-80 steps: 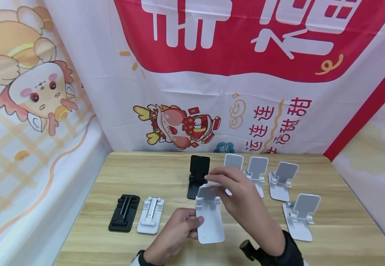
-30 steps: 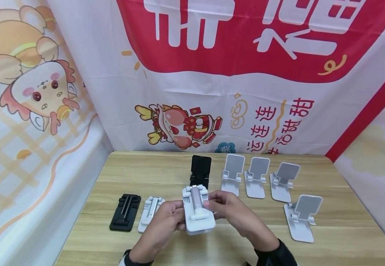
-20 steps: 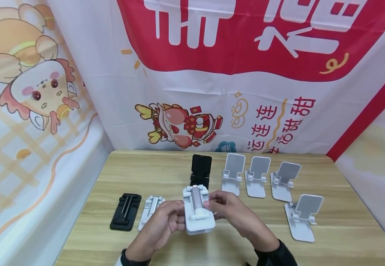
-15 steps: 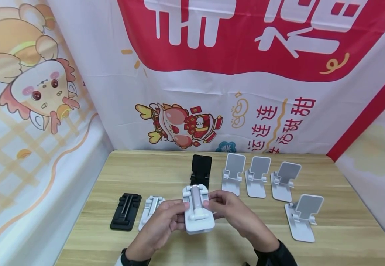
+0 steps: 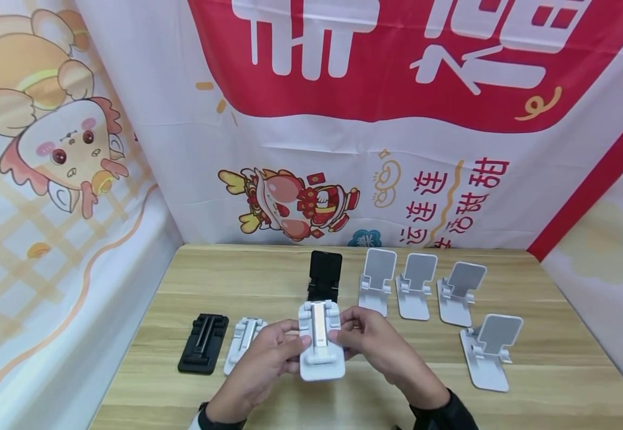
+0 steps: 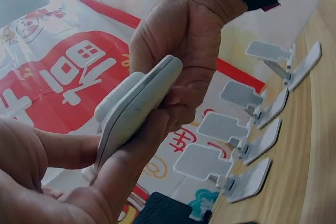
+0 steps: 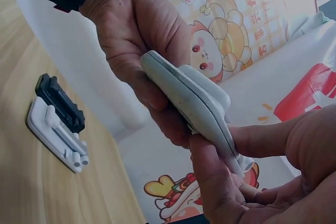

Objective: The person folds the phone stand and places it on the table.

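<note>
Phone stand [image 5: 322,369], folded: we pinch its edges, left grip [image 5: 269,357] and right grip [image 5: 371,338], likely for steadiness; unfolded black stand [image 5: 325,272] behind it, perhaps leaving room.

A white phone stand [image 5: 322,368], folded flat, is held tilted above the table [image 5: 236,276] between both hands [image 5: 378,346], its glossy central bar [image 5: 319,323] and hinges [image 5: 334,313] turned upward.

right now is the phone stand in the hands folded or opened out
Folded: both wrist views show the white phone stand with layers stacked flat together.
</note>
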